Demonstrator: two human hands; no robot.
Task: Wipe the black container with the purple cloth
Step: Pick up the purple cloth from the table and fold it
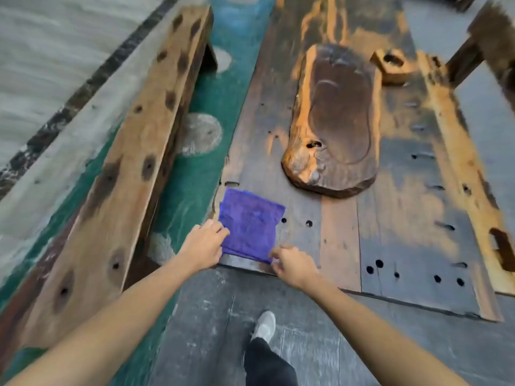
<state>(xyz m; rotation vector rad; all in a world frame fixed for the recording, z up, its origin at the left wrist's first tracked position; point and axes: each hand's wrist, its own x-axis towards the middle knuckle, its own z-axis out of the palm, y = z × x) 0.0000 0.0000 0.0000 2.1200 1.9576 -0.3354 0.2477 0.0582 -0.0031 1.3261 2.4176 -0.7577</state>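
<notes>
A folded purple cloth (250, 224) lies flat on the near left corner of a weathered wooden table (404, 218). My left hand (204, 246) is at the cloth's left edge, its curled fingers pinching the fabric. My right hand (292, 267) pinches the cloth's near right corner. Farther along the table, past the cloth, rests a dark hollowed container (340, 118) with an orange-brown rim, long and oval. Neither hand touches it.
A long wooden bench (125, 162) runs along the table's left side over a green floor strip. A small wooden block with a hole (393, 65) sits at the far right of the table. My shoe (264, 327) stands on grey floor below the table's near edge.
</notes>
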